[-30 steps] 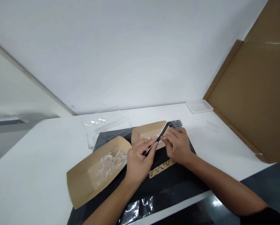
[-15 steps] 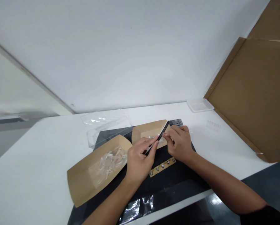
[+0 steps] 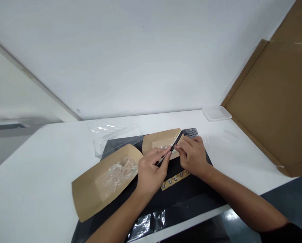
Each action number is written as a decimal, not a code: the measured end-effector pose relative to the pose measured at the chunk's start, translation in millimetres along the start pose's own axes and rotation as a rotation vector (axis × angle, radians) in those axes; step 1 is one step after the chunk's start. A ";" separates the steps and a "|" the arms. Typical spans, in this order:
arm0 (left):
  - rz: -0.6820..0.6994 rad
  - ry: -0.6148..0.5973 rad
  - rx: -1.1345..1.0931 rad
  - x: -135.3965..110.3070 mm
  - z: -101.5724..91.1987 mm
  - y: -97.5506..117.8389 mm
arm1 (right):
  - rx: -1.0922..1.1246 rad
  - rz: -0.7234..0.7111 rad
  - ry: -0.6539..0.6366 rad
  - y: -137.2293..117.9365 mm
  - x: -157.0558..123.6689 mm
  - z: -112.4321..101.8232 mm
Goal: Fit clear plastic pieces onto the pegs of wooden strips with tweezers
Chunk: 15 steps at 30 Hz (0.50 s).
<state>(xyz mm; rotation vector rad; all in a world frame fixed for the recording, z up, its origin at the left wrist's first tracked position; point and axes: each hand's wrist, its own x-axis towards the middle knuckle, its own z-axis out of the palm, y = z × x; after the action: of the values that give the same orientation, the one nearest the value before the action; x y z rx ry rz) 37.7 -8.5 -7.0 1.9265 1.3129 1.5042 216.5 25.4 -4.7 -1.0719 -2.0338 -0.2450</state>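
Left hand grip: the left hand (image 3: 149,174) is closed, thumb and fingers together around the lower end of a slim black strip (image 3: 172,148). The view does not settle whether this is tweezers or a plastic rail.

Right hand grip: the right hand (image 3: 192,157) is pinched, with thumb and fingertips together at the strip's middle. The fingers hide whether they clamp the strip itself or some small piece against it.

Held thing: the strip is slanted in the air between the hands, its upper end pointing away from the person, above the far kraft paper tray (image 3: 158,141).

Step in hand: judging by the hold, this looks like close two-handed fitting or adjusting work at the strip.

What the hold calls for: the pinch sits tight against the strip, so the judgement is that steady, small finger movements are needed here.

Nearby: the far tray holds small white pieces (image 3: 163,147). A near kraft paper tray (image 3: 90,192) holds a heap of clear plastic pieces (image 3: 119,174). A studded kraft strip (image 3: 175,180) lies on the black mat (image 3: 191,202) below the hands, and dark stacked parts (image 3: 190,132) sit just past the right hand.

Around: a clear plastic tray (image 3: 115,138), a shallow white tray (image 3: 216,113) and a brown cardboard box flap (image 3: 269,101) stand on the white table (image 3: 39,175).
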 end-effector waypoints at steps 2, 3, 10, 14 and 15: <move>0.000 0.001 0.008 0.1 -0.2 0.7 | -0.015 0.032 0.020 0.5 0.7 -0.6; 0.002 0.001 0.015 0.2 -0.4 1.0 | -0.007 0.027 0.017 0.5 1.0 -0.8; 0.029 0.004 0.045 0.8 -2.2 1.7 | 0.015 0.021 -0.006 -1.5 0.8 -1.4; 0.028 0.003 0.034 0.6 -2.4 2.5 | 0.036 0.014 -0.029 -1.7 0.8 -2.2; 0.027 0.003 0.033 0.8 -2.4 2.8 | 0.030 0.025 -0.018 -1.6 1.1 -2.5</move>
<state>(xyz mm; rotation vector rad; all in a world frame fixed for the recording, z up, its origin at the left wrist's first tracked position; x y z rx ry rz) 36.8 -9.9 -3.6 1.9712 1.3264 1.5075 216.3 23.8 -2.0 -1.0841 -2.0322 -0.1919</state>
